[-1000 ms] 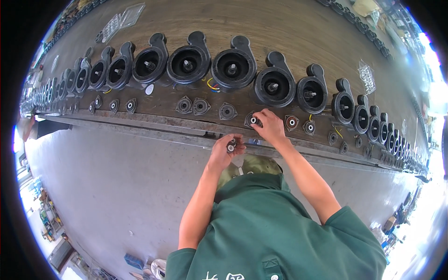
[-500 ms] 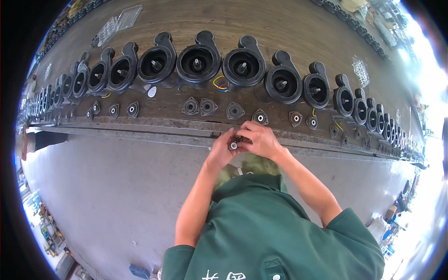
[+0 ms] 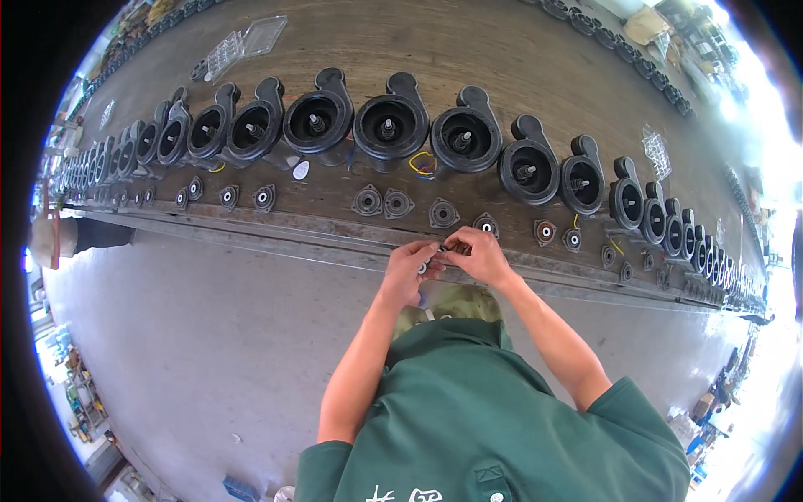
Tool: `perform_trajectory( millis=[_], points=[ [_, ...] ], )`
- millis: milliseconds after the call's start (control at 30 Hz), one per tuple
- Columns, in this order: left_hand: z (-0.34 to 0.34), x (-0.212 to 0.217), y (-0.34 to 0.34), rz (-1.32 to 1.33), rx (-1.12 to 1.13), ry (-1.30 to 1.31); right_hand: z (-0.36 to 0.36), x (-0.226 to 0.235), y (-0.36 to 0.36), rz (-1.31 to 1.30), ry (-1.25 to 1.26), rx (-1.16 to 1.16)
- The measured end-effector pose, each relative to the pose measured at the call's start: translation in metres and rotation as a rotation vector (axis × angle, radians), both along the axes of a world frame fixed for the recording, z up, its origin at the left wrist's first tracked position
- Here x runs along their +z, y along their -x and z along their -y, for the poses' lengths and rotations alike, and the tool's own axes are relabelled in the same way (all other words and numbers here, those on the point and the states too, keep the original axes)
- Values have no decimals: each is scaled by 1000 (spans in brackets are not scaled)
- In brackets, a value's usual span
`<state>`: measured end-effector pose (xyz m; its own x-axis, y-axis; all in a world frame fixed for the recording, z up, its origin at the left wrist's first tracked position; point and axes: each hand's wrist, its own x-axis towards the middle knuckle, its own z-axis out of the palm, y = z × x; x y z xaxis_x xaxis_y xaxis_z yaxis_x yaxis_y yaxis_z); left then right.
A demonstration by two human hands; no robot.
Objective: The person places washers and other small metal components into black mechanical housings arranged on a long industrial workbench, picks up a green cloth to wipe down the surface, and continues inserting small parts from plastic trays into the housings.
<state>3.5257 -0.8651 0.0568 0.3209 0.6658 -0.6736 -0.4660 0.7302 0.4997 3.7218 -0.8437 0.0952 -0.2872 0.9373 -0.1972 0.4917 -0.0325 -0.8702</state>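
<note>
At the bench's front edge my two hands meet, both closed. My left hand [image 3: 407,272] grips a small ring-shaped part [image 3: 422,268], pale with a dark centre. The fingertips of my right hand [image 3: 479,254] pinch at a small dark piece beside it, too covered by fingers to name. Just beyond my right hand lies a dark flange with a white ring in its centre [image 3: 485,224]. A plain grey flange [image 3: 442,213] sits to its left. Farther back stands a row of black round pump housings [image 3: 388,128], each with a metal shaft upright in its bowl.
More flanges lie along the front strip, among them one with a reddish centre [image 3: 544,233]. Yellow wires [image 3: 421,163] stick out below a housing. Clear plastic trays [image 3: 242,48] rest at the back left, another [image 3: 656,152] at the right. The metal bench edge [image 3: 335,258] runs before me.
The whole view has shifted, so the bench things appear farther right and lower. My hands remain together; the fingers have changed their hold, and less of the pale ring shows.
</note>
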Motion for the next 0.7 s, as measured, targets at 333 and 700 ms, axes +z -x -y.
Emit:
perform_trajectory(
  millis=[333,700],
  points=[
    [-32,-17,12,-243,135,-17,-43,-58,4,185,-147,-290],
    [-72,-36,27,-371,186,-51,-54,-67,4,217,-223,-286]
  ],
)
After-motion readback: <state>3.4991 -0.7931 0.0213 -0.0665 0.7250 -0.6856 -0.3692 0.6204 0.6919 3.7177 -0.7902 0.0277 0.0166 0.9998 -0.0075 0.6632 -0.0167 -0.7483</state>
